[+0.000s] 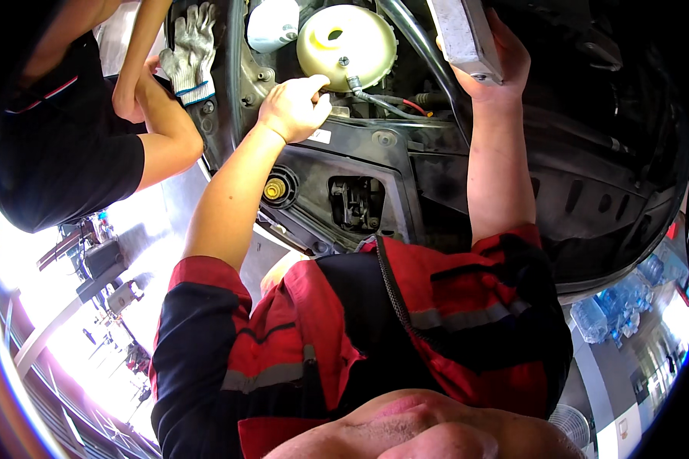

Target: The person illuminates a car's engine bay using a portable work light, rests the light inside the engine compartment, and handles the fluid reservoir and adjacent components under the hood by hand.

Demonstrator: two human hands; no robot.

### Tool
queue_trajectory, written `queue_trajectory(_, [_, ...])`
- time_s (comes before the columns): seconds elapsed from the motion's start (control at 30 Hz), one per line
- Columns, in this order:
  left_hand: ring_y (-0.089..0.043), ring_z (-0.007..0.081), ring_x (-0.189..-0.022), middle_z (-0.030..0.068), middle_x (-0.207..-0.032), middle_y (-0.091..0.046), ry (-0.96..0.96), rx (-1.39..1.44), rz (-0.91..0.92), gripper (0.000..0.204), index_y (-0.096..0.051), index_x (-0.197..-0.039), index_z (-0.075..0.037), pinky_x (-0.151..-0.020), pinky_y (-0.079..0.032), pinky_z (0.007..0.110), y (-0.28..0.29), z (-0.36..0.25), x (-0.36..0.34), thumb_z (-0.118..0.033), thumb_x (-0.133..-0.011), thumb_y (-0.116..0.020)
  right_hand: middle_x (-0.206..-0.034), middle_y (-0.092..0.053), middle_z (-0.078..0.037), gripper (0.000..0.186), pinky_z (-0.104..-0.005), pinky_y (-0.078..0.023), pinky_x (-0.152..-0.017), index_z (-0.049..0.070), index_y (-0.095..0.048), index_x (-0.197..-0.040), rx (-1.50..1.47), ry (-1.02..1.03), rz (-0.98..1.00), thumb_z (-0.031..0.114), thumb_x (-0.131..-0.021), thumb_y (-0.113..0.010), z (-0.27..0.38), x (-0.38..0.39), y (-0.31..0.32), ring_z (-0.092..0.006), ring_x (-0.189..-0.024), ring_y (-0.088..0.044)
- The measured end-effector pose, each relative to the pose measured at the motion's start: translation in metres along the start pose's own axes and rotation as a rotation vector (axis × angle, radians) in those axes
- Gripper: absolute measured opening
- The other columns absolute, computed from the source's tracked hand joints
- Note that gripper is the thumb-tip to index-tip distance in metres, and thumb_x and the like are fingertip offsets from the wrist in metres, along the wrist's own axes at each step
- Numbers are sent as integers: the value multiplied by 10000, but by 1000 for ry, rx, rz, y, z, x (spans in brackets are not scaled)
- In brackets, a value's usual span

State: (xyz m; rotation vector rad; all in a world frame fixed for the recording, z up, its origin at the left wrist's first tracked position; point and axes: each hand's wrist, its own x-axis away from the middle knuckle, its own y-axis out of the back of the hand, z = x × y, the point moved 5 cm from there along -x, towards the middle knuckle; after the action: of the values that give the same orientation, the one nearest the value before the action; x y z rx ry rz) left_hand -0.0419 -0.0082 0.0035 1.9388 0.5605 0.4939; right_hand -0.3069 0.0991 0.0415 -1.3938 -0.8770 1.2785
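My left hand has curled fingers at the lower edge of a cream dome-shaped part with an oval opening; I cannot make out what, if anything, is under its fingers. A hose and a red wire run beside this part. A white rounded container sits to its upper left. My right hand grips a silver, rectangular metal piece at the upper right. Below my left hand are a dark panel with a square opening and a yellow round fitting.
A co-worker's bare arm and dark shirt are at the left, near a grey work glove. Dark vehicle panelling fills the right. Clear blue plastic jugs stand at lower right. Metal racking and equipment show lower left.
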Motion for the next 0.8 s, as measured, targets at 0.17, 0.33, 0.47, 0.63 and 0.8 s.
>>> queue_trajectory(0.17, [-695, 320, -840, 105, -841, -709, 12, 0, 22, 299, -682, -1108, -102, -773, -562, 431, -1, 0, -1, -272, -867, -631, -1367, -611, -266, 505, -496, -484, -1082, -98, -503, -1415, 7, 11, -9, 251, -1054, -443, 0, 1, -1, -392, -1227, -635])
queue_trajectory(0.33, [-695, 319, -840, 105, -837, -708, 2, -1, 19, 297, -681, -1104, -101, -772, -562, 435, -1, -1, -1, -272, -867, -632, -1364, -616, -260, 507, -499, -482, -1083, -96, -510, -1410, 25, 16, -39, 257, -1052, -447, 2, 3, 0, -393, -1227, -635])
queue_trajectory(0.47, [-695, 318, -843, 107, -840, -708, 23, 11, 32, 293, -677, -1102, -104, -774, -561, 436, -2, 1, 0, -275, -869, -633, -1352, -626, -252, 503, -489, -485, -1080, -96, -520, -1401, 17, 11, 0, 263, -1058, -439, 1, 2, 2, -389, -1225, -637])
queue_trajectory(0.63, [-696, 317, -848, 105, -847, -711, 38, -4, 52, 307, -675, -1120, -107, -784, -563, 432, -2, 1, -1, -279, -869, -633, -1345, -631, -249, 498, -475, -493, -1071, -99, -520, -1399, 42, 31, 21, 261, -1068, -423, 1, 3, 1, -380, -1222, -640])
queue_trajectory(0.8, [-693, 319, -835, 103, -834, -705, 43, 5, 51, 315, -672, -1129, -113, -779, -563, 433, -3, 2, -1, -284, -867, -638, -1344, -631, -253, 503, -470, -496, -1068, -110, -512, -1400, 83, 46, 23, 259, -1072, -418, 3, 2, 1, -378, -1211, -646])
